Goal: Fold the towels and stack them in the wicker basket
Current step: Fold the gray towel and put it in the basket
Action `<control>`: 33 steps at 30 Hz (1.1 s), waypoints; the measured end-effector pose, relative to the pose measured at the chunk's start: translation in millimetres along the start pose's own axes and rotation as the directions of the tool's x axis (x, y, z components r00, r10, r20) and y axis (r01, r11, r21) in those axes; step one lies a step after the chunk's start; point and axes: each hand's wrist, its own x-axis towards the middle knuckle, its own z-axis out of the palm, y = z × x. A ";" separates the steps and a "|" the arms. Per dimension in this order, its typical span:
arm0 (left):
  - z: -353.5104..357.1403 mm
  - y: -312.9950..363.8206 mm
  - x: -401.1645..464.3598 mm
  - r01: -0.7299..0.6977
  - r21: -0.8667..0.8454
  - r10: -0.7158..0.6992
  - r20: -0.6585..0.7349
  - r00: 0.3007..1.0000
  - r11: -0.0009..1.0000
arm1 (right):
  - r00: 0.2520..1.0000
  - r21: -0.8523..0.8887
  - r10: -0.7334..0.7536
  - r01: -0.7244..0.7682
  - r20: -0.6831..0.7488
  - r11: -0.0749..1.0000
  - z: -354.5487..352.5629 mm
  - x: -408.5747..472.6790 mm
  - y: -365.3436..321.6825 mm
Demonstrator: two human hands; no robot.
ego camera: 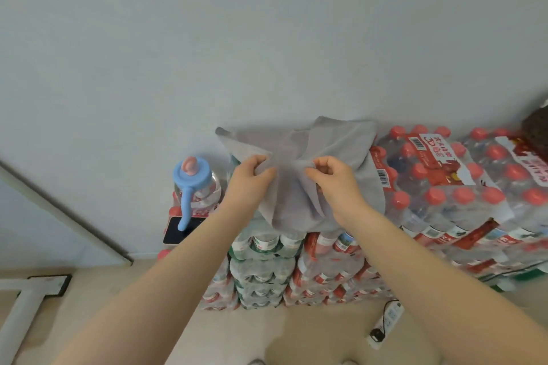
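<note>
gripping grey towel (299,163), both hands

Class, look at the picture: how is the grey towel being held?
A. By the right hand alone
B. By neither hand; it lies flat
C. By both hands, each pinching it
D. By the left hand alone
C: the left hand and right hand each pinch the bunched grey towel.

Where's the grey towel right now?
Mid-frame, the grey towel is pinched by the left hand and right hand, draped over the stacked water bottle packs.
</note>
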 end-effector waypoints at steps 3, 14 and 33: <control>30.9 16.3 3.1 -0.102 0.093 0.094 0.088 0.992 0.990 | 0.999 0.019 -0.049 0.049 0.002 0.999 -11.7 -6.3 -12.6; 79.6 29.6 -3.5 -0.142 0.143 0.125 0.124 0.984 0.979 | 0.971 -0.191 -0.237 0.228 -0.025 0.955 -47.4 -8.0 -12.1; 76.4 25.9 -6.0 -0.073 0.065 0.068 0.069 0.995 0.995 | 0.954 -0.200 -0.273 0.293 0.123 0.935 -53.1 -11.0 4.4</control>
